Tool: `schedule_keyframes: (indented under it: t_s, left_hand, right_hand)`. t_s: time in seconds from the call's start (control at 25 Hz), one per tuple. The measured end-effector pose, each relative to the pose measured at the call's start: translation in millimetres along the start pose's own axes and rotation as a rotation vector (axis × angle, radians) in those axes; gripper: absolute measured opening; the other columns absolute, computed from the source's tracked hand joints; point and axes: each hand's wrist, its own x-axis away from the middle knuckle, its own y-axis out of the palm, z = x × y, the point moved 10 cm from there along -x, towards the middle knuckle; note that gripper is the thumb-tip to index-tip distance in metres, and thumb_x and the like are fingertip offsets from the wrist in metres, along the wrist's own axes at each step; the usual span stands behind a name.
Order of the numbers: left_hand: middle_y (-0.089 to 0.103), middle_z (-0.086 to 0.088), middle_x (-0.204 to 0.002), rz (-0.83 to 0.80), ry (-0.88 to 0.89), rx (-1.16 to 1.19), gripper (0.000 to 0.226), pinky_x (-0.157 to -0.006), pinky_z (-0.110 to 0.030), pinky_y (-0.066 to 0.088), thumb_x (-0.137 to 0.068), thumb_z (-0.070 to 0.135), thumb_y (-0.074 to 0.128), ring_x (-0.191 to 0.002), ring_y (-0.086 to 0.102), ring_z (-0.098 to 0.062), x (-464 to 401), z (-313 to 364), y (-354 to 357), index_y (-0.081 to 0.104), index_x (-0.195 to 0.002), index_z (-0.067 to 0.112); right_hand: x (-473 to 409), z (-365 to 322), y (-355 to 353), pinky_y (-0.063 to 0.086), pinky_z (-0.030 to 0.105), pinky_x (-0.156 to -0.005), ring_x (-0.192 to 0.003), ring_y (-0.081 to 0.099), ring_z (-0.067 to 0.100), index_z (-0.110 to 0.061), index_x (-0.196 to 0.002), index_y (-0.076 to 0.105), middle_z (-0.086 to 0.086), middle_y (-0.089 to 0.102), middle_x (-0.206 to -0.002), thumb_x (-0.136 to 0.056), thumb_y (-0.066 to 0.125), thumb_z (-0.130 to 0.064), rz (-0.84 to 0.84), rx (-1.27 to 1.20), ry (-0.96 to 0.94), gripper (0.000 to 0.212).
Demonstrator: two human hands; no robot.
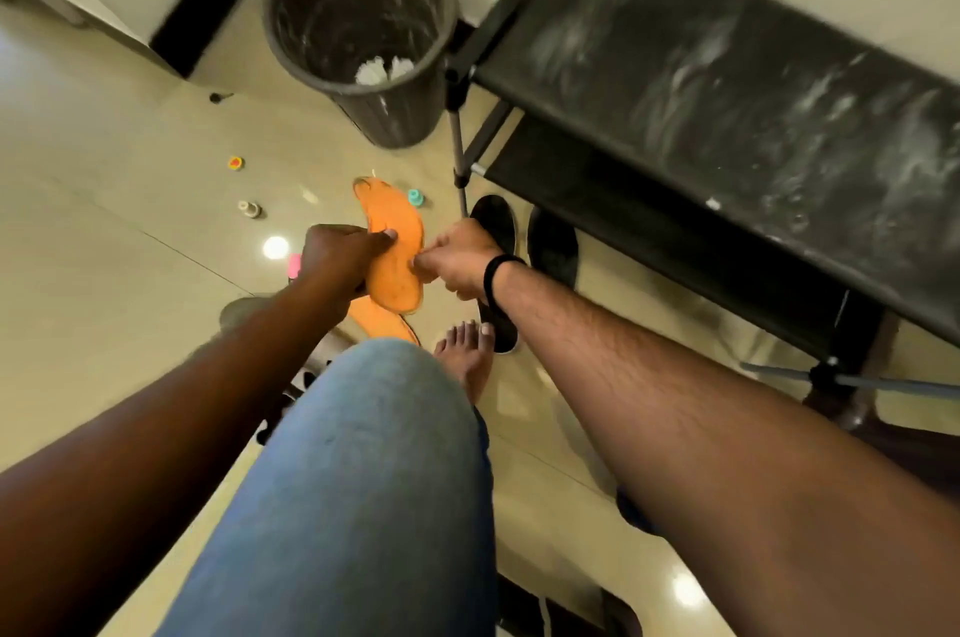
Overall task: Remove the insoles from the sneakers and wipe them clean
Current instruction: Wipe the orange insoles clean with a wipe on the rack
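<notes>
Gripping one orange insole (396, 241): left hand (343, 254) and right hand (462, 260), fingers pinching it. Bin (363, 28) holding white scraps (382, 67).

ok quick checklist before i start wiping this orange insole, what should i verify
1. Insole out of the shoe: ok, the orange insole is held in the air.
2. Grip: ok, left hand holds its edge; right hand pinches the other side.
3. Wipe in hand: cannot tell, no cloth shows.
4. Second insole out: ok, it lies on the floor below.
5. Sneakers out of the way: ok, beside the rack.
6. Bin nearby: ok.
</notes>
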Motion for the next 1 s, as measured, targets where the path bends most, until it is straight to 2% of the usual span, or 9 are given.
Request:
schedule_keyframes:
  t_s: [0.08, 0.2, 0.28, 0.4, 0.56, 0.64, 0.76, 0.92, 1.0]
  left_hand:
    - [0.061, -0.008, -0.074, -0.016, 0.071, 0.016, 0.022, -0.056, -0.026, 0.051, -0.084, 0.022, 0.079, -0.065, 0.060, -0.020, 36.2, 44.9, -13.7, 0.063, -0.079, 0.007]
    - [0.068, -0.009, -0.081, -0.082, 0.171, 0.081, 0.023, -0.063, -0.031, 0.055, -0.081, 0.019, 0.081, -0.072, 0.066, -0.022, 94.2, 103.3, -26.2, 0.064, -0.086, 0.004]
    - [0.073, -0.011, -0.089, -0.196, 0.233, 0.117, 0.023, -0.067, -0.035, 0.058, -0.083, 0.017, 0.079, -0.079, 0.072, -0.024, 133.7, 129.4, -24.8, 0.068, -0.096, 0.002]
    - [0.076, -0.011, -0.099, -0.390, 0.351, 0.122, 0.028, -0.078, -0.041, 0.060, -0.087, 0.019, 0.075, -0.090, 0.074, -0.026, 192.0, 162.3, 1.5, 0.071, -0.107, 0.001]
    - [0.073, -0.012, -0.104, -0.440, 0.494, 0.085, 0.023, -0.080, -0.039, 0.059, -0.095, 0.011, 0.063, -0.096, 0.072, -0.027, 235.7, 199.4, 77.0, 0.068, -0.116, 0.000]
    - [0.071, -0.006, -0.106, -0.442, 0.576, 0.038, 0.025, -0.085, -0.037, 0.056, -0.097, 0.004, 0.057, -0.100, 0.068, -0.023, 244.6, 205.2, 119.2, 0.067, -0.120, 0.003]
    - [0.067, 0.005, -0.097, -0.499, 0.645, -0.031, 0.031, -0.077, -0.024, 0.053, -0.096, -0.001, 0.056, -0.095, 0.064, -0.012, 239.2, 199.0, 178.2, 0.066, -0.123, 0.012]
    - [0.071, -0.007, -0.116, -0.474, 0.617, -0.110, 0.041, -0.081, -0.025, 0.055, -0.089, 0.001, 0.068, -0.099, 0.066, -0.012, 187.1, 198.9, 214.9, 0.063, -0.129, 0.006]
    - [0.069, -0.009, -0.121, -0.476, 0.545, -0.148, 0.052, -0.089, -0.031, 0.054, -0.087, 0.006, 0.073, -0.106, 0.065, -0.016, 158.7, 194.3, 225.9, 0.057, -0.136, 0.004]
  right_hand:
    - [44.5, -29.6, -27.8, 0.037, 0.020, -0.043, -0.048, 0.046, 0.011, -0.009, -0.080, 0.066, 0.006, 0.070, -0.079, -0.084, 0.070, -0.017, 0.059, -0.071, -0.039, 0.009]
    - [117.4, -59.1, -70.5, 0.034, 0.022, -0.043, -0.044, 0.040, 0.009, -0.002, -0.091, 0.069, 0.006, 0.071, -0.077, -0.081, 0.076, -0.019, 0.137, -0.279, -0.106, 0.021]
    - [165.9, -66.6, -92.1, 0.034, 0.022, -0.044, -0.043, 0.038, 0.008, -0.002, -0.095, 0.069, 0.007, 0.073, -0.080, -0.079, 0.079, -0.020, 0.160, -0.391, -0.170, 0.027]
    - [229.3, -60.5, -126.5, 0.036, 0.023, -0.044, -0.044, 0.038, 0.009, -0.007, -0.092, 0.068, 0.008, 0.073, -0.078, -0.080, 0.079, -0.020, 0.245, -0.540, -0.263, 0.021]
    - [265.9, -22.4, -192.8, 0.035, 0.023, -0.041, -0.040, 0.038, 0.007, -0.006, -0.091, 0.064, 0.013, 0.065, -0.077, -0.082, 0.077, -0.016, 0.496, -0.655, -0.309, 0.018]
    - [260.0, 4.9, -220.5, 0.035, 0.022, -0.040, -0.037, 0.040, 0.005, -0.007, -0.089, 0.065, 0.013, 0.066, -0.079, -0.082, 0.076, -0.014, 0.614, -0.665, -0.258, 0.016]
    - [229.7, 46.5, -254.6, 0.036, 0.022, -0.040, -0.040, 0.045, 0.005, -0.011, -0.087, 0.063, 0.011, 0.068, -0.082, -0.079, 0.076, -0.010, 0.691, -0.632, -0.133, 0.015]
    - [195.7, 63.0, -295.0, 0.055, 0.028, -0.057, -0.068, 0.065, 0.014, -0.013, -0.084, 0.067, 0.004, 0.070, -0.082, -0.073, 0.078, -0.017, 0.784, -0.316, -0.057, 0.016]
    - [185.4, 63.8, -309.5, 0.049, 0.022, -0.053, -0.064, 0.061, 0.010, -0.007, -0.084, 0.069, 0.003, 0.068, -0.076, -0.076, 0.076, -0.021, 0.813, -0.213, -0.045, 0.018]
